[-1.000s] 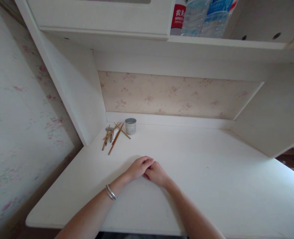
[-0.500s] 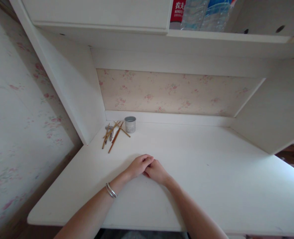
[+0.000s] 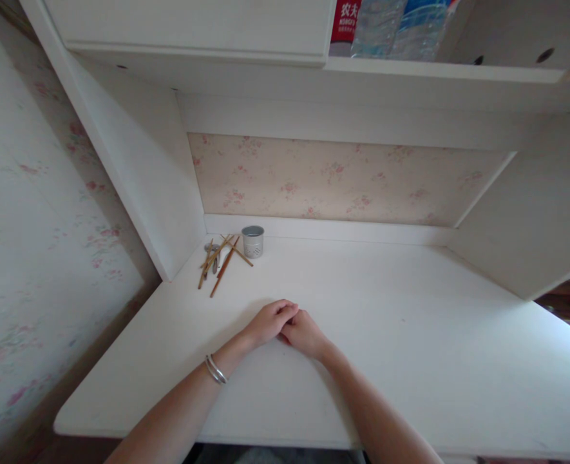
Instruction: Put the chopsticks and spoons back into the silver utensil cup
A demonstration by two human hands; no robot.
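Observation:
My left hand (image 3: pixel 271 321) and my right hand (image 3: pixel 304 334) rest clasped together on the white desktop. The left fingers are curled over the fingers of the right, and both hands look closed, with no object visible in them. Some of the right fingers are hidden. Beyond them, at the back left, several wooden chopsticks (image 3: pixel 222 273) lie loosely crossed. Metal spoons (image 3: pixel 215 265) show partly among them. Just right of the pile stands an upright grey metal utensil holder (image 3: pixel 253 244) with small holes in its side. Neither hand touches these things.
The white desk (image 3: pixel 410 367) has a side panel at each end and a floral back panel (image 3: pixel 333 177). An overhead shelf (image 3: pixel 434 72) holds clear plastic bottles (image 3: pixel 376 29) and a red package (image 3: pixel 345 22). A papered wall (image 3: pixel 47 225) is on the left.

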